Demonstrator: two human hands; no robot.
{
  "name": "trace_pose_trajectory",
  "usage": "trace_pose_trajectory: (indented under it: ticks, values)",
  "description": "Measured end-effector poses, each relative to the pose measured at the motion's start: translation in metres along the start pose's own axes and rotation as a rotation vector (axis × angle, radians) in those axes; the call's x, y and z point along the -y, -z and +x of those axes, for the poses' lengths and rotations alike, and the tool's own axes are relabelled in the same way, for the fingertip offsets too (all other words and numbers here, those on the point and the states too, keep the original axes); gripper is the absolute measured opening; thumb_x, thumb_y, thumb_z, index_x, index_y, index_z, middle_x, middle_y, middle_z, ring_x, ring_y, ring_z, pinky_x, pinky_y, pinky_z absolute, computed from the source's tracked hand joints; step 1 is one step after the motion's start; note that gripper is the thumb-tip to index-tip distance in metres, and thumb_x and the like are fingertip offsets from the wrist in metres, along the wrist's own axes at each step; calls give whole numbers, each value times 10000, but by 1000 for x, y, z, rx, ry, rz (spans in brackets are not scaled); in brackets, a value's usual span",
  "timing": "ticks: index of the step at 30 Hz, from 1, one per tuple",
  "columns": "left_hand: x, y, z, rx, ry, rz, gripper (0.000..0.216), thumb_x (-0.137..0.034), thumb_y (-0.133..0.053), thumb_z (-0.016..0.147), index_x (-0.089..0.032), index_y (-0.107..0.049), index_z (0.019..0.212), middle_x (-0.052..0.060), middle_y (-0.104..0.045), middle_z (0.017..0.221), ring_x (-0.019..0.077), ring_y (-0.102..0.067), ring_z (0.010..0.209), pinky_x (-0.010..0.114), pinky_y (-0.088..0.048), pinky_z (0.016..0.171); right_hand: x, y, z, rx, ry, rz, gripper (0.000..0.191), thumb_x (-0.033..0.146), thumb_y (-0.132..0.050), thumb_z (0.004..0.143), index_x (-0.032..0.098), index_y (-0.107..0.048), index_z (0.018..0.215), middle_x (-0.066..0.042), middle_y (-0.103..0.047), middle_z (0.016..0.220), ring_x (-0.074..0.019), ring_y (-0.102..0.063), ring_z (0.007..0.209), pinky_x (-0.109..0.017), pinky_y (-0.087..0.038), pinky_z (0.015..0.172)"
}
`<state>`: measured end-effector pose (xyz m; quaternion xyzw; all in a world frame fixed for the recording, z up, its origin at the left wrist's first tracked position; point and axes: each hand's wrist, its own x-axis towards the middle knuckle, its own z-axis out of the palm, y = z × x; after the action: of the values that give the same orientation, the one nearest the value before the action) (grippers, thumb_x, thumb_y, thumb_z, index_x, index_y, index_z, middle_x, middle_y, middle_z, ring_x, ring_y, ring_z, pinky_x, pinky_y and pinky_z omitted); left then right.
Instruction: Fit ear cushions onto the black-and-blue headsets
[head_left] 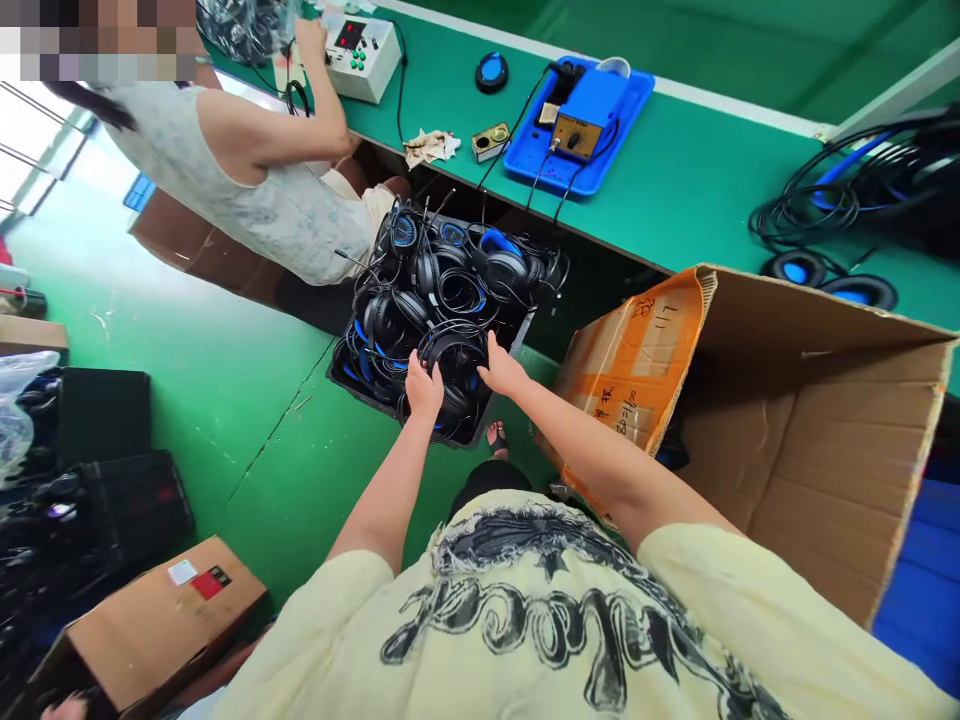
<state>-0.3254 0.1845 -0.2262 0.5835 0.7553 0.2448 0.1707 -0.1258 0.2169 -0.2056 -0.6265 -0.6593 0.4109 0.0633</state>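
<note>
A black crate (352, 385) on the green floor is piled with several black and blue headsets and their cables. Both my arms reach down into its near end. My left hand (424, 385) is closed on the left side of the nearest headset (455, 352). My right hand (501, 370) grips the same headset's right side, fingers curled over its band. The headset lies on top of the pile.
A large open cardboard box (810, 420) stands right of the crate. A green workbench (675, 170) carries a blue tray (581, 125), a tester box (360, 55) and more headsets (862, 200). A seated person (255, 180) works at the left. Boxes (150, 620) and black crates (105, 415) line the floor's left side.
</note>
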Motion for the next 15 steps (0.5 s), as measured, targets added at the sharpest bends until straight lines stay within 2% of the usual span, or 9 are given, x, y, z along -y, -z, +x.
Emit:
trace_pose_trajectory:
  ticks: [4,8,11,15]
  values:
    - [-12,-2,-2,-26,-20,51,739,-345,-546,939,-2,-290,1541,292,-508,1445,376,-474,1406,526,-383,1174,-10,-3,4,1,-66,-17,868,245,-584,956,97,-75,1643,-276,-473,1478,-358,-574,1326,-452,-464,1091]
    - [-23,6,-9,-18,-112,68,843,-451,-581,934,-47,-232,1587,275,-452,1511,362,-409,1452,524,-337,1215,-22,-3,6,2,-102,-12,839,336,-586,976,72,-132,1630,-271,-452,1508,-358,-524,1383,-433,-436,1127]
    - [-20,5,-14,43,-174,118,786,-467,-538,962,-54,-282,1580,268,-455,1514,352,-400,1466,502,-329,1226,-29,-4,3,10,-115,-13,840,373,-569,987,56,-127,1627,-279,-422,1540,-360,-494,1411,-438,-420,1142]
    - [-14,-9,-15,79,-141,198,708,-376,-472,991,13,-307,1559,308,-411,1539,372,-372,1490,520,-278,1247,-34,-5,-2,32,-126,-31,794,338,-559,989,56,-165,1619,-278,-435,1537,-351,-489,1417,-445,-412,1146]
